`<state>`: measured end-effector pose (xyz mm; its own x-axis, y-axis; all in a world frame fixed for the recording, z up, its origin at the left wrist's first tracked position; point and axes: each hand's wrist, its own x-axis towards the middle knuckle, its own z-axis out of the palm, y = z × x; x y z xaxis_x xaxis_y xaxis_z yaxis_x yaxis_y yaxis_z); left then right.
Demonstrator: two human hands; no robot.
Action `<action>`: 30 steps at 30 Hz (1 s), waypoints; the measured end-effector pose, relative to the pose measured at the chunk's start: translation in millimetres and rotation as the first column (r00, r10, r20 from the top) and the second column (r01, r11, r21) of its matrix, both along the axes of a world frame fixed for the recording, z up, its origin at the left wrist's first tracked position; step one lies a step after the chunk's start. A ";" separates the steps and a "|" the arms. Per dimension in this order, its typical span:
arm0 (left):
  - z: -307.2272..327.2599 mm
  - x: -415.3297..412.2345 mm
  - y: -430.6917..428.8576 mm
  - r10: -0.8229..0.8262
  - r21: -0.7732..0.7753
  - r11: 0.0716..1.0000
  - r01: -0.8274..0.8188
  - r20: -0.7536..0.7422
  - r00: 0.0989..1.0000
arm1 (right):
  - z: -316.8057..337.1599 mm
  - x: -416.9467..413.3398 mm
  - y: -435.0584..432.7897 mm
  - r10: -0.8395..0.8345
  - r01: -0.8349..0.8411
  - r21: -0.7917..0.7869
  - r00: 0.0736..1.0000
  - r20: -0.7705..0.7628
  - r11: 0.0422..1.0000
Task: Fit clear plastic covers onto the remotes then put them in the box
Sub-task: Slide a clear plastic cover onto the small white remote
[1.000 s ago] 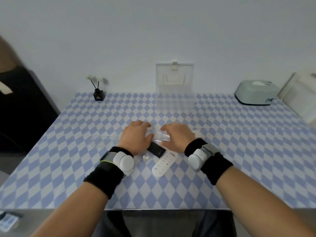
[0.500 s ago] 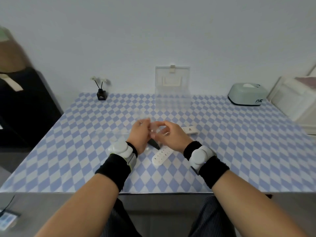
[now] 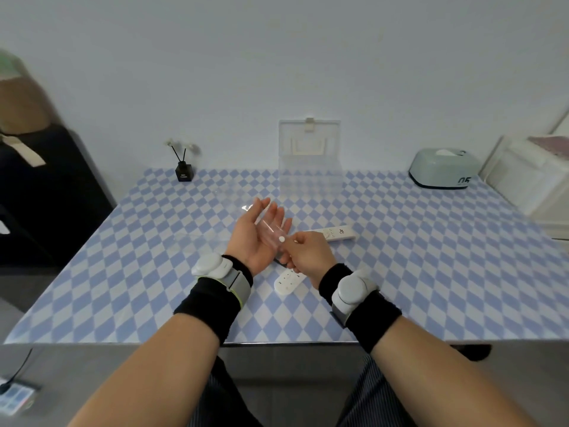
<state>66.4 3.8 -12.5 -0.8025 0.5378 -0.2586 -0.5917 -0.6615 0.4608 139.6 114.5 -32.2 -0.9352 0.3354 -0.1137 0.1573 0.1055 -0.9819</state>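
My left hand [image 3: 257, 238] is raised palm up above the table, fingers spread, with a clear plastic cover [image 3: 272, 231] lying across its fingers. My right hand [image 3: 306, 255] pinches the near end of that cover, where a small white dot shows. Under my hands lies a white remote [image 3: 288, 280], and a black remote [image 3: 278, 261] is mostly hidden beneath them. Another white remote [image 3: 334, 234] lies just right of my hands. The clear box [image 3: 309, 167] stands open at the back of the table, its lid up against the wall.
A black reed diffuser [image 3: 184, 171] stands at the back left and a pale green tissue box [image 3: 443, 169] at the back right. More clear plastic [image 3: 215, 217] lies flat left of my hands. A white cabinet [image 3: 529, 180] borders the right edge.
Both hands rose off the table with the clear cover. My left hand turned palm up and spread its fingers; my right hand shifted to pinch the cover's near end.
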 end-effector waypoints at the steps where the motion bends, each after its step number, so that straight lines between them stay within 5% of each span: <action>1: 0.7 0.3 0.9 0.011 0.004 1.000 -0.011 0.025 1.000 | 0.0 0.6 0.4 0.006 -0.006 0.008 1.000 0.005 1.000; 6: -0.3 -5.3 0.9 0.196 -0.118 0.975 -0.189 0.047 0.979 | 1.1 1.6 14.5 0.125 -0.127 0.017 0.989 0.076 0.992; 10: -5.8 -14.4 -7.6 0.286 -0.181 0.944 -0.276 0.030 0.958 | -8.2 8.7 29.4 0.096 -0.189 0.501 0.974 0.204 0.845; 12: -9.5 -17.0 -9.0 0.299 -0.185 0.940 -0.287 0.040 0.953 | -14.8 12.7 28.2 0.151 -0.302 0.588 0.944 0.293 0.750; 15: -15.3 -17.9 -8.0 0.288 -0.186 0.944 -0.274 0.053 0.956 | -24.4 14.2 20.9 0.173 -0.413 0.601 0.892 0.417 0.684; 22: -17.2 -20.7 -10.9 0.262 -0.169 0.953 -0.250 0.056 0.963 | -26.5 9.8 18.9 -0.045 -0.331 0.732 0.896 0.442 0.596; 30: -19.9 -23.6 -16.8 0.259 -0.144 0.958 -0.247 0.065 0.964 | -20.8 1.6 30.3 -0.091 -0.285 0.668 0.878 0.469 0.688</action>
